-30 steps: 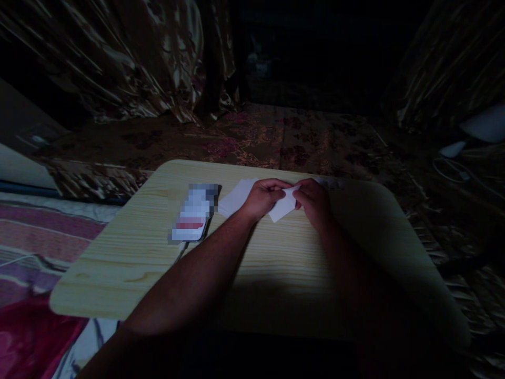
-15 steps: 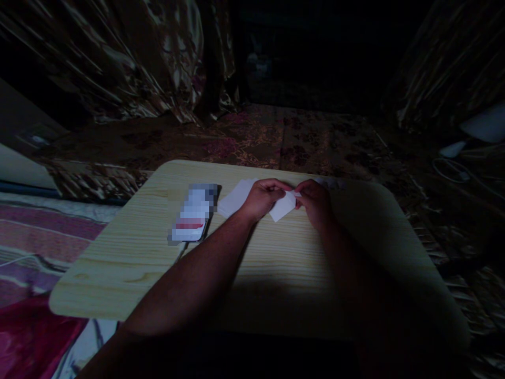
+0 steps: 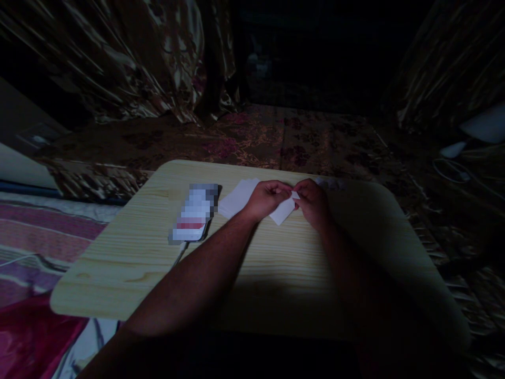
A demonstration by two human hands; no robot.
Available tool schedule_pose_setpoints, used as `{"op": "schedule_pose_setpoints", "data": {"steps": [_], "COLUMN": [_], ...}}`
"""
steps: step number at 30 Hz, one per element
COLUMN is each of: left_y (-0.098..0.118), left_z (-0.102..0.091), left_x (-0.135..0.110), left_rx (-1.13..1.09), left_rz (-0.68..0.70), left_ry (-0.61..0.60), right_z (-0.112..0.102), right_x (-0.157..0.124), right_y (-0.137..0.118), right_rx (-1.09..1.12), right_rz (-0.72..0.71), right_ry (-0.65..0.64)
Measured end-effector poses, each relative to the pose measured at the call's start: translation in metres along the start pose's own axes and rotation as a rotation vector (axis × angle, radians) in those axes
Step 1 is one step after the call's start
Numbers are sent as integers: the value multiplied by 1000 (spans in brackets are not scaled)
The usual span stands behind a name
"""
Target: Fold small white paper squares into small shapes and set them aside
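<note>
- Pink striped bedding (image 3: 47, 221) lies left of the wooden desk (image 3: 118, 258).
- Phone (image 3: 193, 213) rests on desk, screen blurred, cable (image 3: 180, 255) at near end.
- White sheets (image 3: 238, 197) overlap, partly hidden by left hand (image 3: 270, 200).
- Left hand pinches held paper (image 3: 281, 213), positioned between both hands.
- Right hand (image 3: 313, 202) pinches its right corner.
- Small pale pieces (image 3: 334, 184) lie beyond, too dim to identify.

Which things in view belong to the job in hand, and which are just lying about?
In use: left hand, right hand, white paper held between them, table beneath; probably the white sheets beside the left hand.
Apparently just lying about: phone with its cable, striped bedding, patterned curtain.
</note>
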State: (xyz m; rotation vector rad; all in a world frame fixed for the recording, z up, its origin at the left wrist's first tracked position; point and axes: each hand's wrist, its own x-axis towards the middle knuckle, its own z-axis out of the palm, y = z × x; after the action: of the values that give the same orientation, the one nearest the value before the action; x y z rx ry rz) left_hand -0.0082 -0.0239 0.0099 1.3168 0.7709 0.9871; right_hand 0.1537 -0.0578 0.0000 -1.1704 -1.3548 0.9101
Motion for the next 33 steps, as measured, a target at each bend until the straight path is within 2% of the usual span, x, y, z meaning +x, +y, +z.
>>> {"op": "schedule_pose_setpoints", "data": {"steps": [5, 8, 17, 21, 27, 33], "left_y": [-1, 1, 0, -1, 6, 6], "left_z": [-1, 0, 1, -2, -4, -5], "left_x": [1, 1, 2, 2, 1, 1], "left_rx": [-7, -22, -33, -5, -31, -16], "left_rz": [-2, 4, 15, 43, 56, 40], "left_ry": [36, 82, 146, 100, -71, -116], "right_z": [0, -1, 1, 0, -1, -2], "right_x": [0, 0, -3, -2, -3, -2], "right_y": [-5, -6, -12, -8, -9, -11], "right_rx": [174, 214, -8, 3, -38, -92], "right_rz": [134, 147, 129, 103, 65, 119], "right_ry": [56, 45, 39, 55, 29, 49]}}
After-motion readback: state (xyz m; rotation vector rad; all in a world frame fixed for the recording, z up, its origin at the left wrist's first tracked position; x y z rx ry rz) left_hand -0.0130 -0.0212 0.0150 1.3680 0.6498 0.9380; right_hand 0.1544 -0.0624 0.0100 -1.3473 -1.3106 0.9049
